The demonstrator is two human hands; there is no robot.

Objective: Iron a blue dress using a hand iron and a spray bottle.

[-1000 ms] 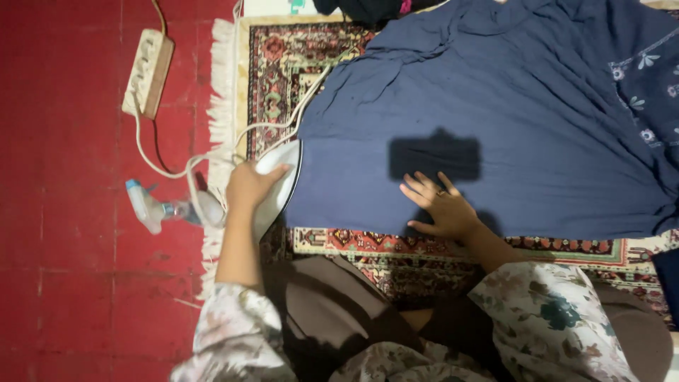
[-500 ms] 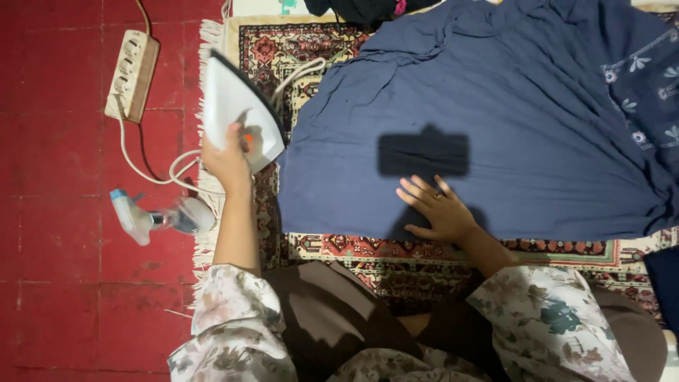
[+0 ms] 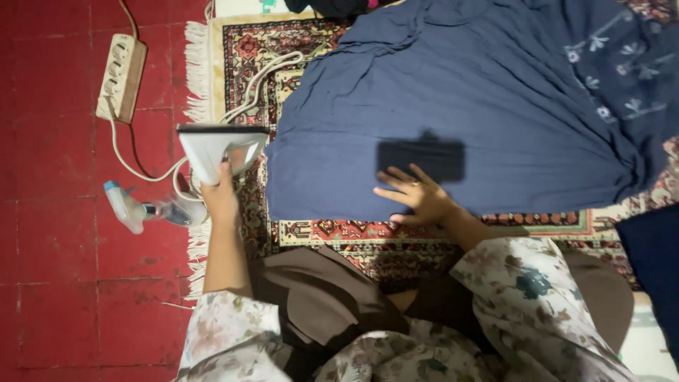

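Iron (image 3: 221, 148) glossy white plastic; navy cloth (image 3: 453, 106) matt, soft; rug (image 3: 311, 230) woven; floor (image 3: 56, 247) matt tile.

Off to my side, a cream multi-socket power strip (image 3: 121, 78) lies on the red tiled floor (image 3: 49, 247), well apart from a clear plastic spray bottle with a light blue nozzle (image 3: 145, 209) lying on its side near the white fringe of the patterned red-and-cream woven rug (image 3: 339, 230). At the rug's far edge sits a dark bundle of cloth (image 3: 332, 7), partly cut off.
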